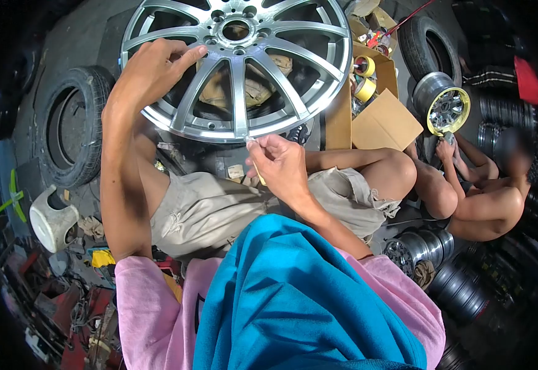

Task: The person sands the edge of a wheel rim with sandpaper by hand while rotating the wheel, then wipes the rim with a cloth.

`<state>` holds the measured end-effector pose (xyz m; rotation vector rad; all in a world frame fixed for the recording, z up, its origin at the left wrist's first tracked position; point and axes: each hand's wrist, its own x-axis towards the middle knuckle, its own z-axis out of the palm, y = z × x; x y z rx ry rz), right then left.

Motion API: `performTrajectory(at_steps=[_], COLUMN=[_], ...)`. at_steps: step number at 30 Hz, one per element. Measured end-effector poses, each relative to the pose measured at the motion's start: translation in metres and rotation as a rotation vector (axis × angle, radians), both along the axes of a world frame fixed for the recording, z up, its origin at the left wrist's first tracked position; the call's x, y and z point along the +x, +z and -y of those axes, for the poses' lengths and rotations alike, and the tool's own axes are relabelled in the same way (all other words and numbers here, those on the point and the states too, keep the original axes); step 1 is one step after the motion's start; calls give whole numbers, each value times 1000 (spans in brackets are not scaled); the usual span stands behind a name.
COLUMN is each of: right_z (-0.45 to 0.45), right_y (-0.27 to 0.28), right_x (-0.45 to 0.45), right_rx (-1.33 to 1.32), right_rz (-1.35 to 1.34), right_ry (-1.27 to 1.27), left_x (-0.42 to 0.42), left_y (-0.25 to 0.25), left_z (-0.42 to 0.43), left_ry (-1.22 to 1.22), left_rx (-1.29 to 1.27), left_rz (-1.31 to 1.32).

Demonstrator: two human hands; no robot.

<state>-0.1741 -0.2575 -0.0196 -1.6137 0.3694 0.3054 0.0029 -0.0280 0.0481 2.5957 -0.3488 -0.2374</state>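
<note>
Steadiness seemed key as your unclenched left hand (165, 66) touched the alloy wheel (238, 86) and your right hand (283, 166) pinched a slim implement (261, 178) by its rim (210, 134).

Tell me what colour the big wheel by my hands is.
The wheel is shiny silver; it shows best in the head view.

No text, label, brand or number readable from here; dark mark (199, 306) on pink shirt (147, 308), partly covered, illegible.

One large wheel (238, 43), two tires (95, 123), two tape rolls (365, 90) show.
</note>
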Motion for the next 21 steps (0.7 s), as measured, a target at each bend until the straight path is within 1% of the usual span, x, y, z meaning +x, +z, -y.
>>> performTrajectory(at_steps=[1, 2, 8, 10, 16, 17, 19, 20, 21], right_z=[-2, -5, -21, -24, -29, -28, -20, -11, 2], right_y=[2, 1, -1, -2, 0, -1, -3, -2, 6], right_x=[1, 1, 1, 2, 5, 5, 6, 9, 16], right_rx=[-8, -8, 28, 53, 93, 97, 204, 191, 221], right_rz=[-13, -12, 4, -11, -43, -38, -3, 78, 91], right_ry=[16, 17, -3, 13, 71, 71, 54, 48, 5], left_x=[-1, 0, 1, 3, 2, 3, 6, 7, 9], left_y=[-3, -4, 0, 6, 4, 2, 3, 5, 7], left_z=[-1, -2, -2, -1, 1, 0, -2, -4, -6], left_ry=[-1, 0, -2, -12, -12, -13, -13, -9, -6], left_rx=[-57, -57, -55, 62, 29, 32, -6, -38, -34], left_rz=[68, 68, 39, -66, -65, -60, -47, -30, -21])
